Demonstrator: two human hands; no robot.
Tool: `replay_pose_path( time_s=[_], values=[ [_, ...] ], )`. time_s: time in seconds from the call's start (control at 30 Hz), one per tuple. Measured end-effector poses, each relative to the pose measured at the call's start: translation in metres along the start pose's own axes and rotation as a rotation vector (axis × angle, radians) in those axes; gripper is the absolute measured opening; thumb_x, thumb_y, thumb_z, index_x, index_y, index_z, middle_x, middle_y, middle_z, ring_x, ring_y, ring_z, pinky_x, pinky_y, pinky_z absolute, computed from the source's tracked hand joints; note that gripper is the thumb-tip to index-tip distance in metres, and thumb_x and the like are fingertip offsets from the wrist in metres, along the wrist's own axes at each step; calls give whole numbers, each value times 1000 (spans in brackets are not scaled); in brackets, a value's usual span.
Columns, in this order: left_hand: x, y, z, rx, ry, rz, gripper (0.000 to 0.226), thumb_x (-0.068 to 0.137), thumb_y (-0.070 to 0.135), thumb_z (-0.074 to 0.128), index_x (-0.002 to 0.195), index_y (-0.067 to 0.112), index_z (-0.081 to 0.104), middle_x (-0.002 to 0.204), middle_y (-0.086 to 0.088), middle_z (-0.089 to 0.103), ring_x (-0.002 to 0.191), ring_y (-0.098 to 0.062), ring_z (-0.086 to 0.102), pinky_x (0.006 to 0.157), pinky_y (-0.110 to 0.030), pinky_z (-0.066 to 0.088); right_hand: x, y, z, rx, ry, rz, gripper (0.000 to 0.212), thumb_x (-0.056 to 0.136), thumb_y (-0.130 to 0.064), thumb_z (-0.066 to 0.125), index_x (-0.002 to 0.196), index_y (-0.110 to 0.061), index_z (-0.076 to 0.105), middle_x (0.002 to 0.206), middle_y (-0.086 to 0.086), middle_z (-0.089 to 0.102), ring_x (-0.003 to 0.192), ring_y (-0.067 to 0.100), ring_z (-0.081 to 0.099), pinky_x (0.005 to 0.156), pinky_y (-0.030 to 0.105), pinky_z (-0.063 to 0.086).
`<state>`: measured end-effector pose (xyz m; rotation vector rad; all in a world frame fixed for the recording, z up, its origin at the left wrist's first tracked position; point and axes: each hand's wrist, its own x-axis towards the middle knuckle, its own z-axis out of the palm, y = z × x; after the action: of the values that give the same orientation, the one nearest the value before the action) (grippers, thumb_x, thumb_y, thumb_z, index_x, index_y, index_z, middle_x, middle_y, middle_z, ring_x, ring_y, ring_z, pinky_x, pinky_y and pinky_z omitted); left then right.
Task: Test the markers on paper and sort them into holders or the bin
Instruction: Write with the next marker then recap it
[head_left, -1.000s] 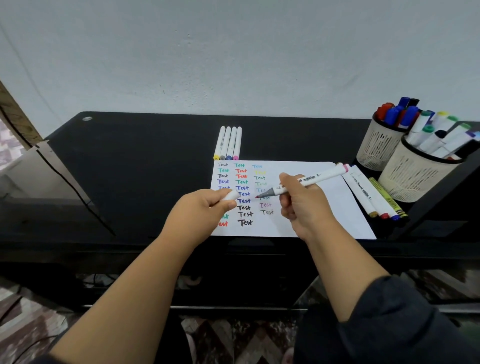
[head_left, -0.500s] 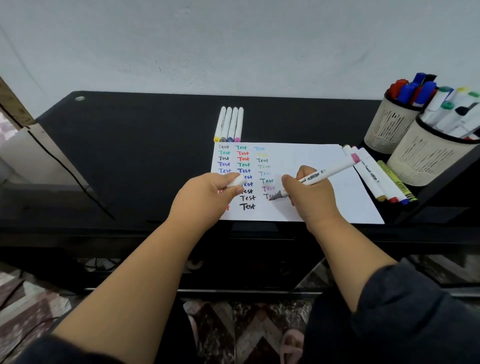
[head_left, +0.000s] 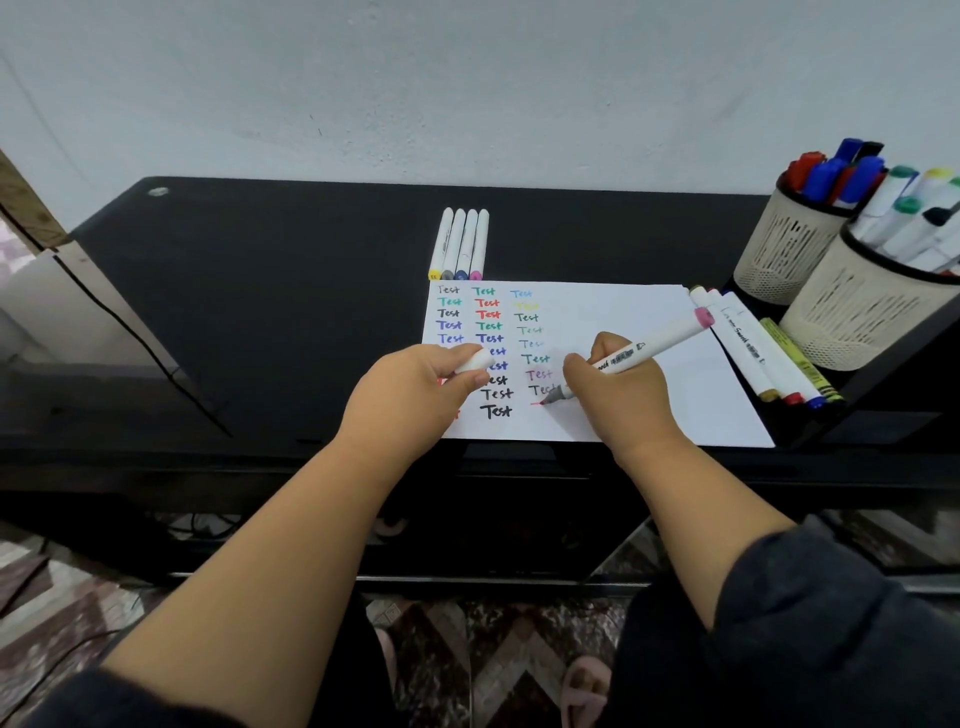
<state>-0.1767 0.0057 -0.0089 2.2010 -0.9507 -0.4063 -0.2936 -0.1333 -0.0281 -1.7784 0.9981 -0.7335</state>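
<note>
**Pink marker tip on paper**

The pink-ended marker (head_left: 631, 355) is gripped in the right hand (head_left: 621, 392); its tip is touching the paper (head_left: 618, 312) beside a short pink stroke (head_left: 536, 404); a white cap (head_left: 475, 360) is pinched in the left hand (head_left: 410, 397); four markers (head_left: 462, 244) are laid beyond the sheet; two mesh holders (head_left: 852, 317) are placed at right.

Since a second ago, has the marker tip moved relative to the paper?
Yes. The marker in the right hand has come down: its tip was above the third column of "Test" words and now touches the paper below that column's last word, leaving a pink stroke.
</note>
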Motion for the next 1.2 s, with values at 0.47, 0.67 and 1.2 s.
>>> replay_pose_path(
  time_s=[0.47,0.67,1.2],
  values=[
    [1,-1,2,12,3,16,36,91,42,55,127,36,56,130,14,56,116,-6,50,86,-23,40,-3,-1,-2,11,-3,-6,41,87,-9,55,59,-16,26,55,1,33,38,2,36,39,13,25],
    [2,-2,3,16,3,21,38,92,41,55,129,35,55,130,12,57,115,-8,52,86,-23,40,-4,-2,-1,6,18,-19,40,86,-7,54,60,-16,24,56,1,28,38,4,32,39,14,24],
    [0,-1,3,17,7,33,35,91,42,55,126,38,57,127,14,58,110,-7,55,86,-25,43,-5,0,-4,50,16,2,40,83,-1,48,60,-18,21,57,-1,21,42,7,25,38,13,19]
  ],
)
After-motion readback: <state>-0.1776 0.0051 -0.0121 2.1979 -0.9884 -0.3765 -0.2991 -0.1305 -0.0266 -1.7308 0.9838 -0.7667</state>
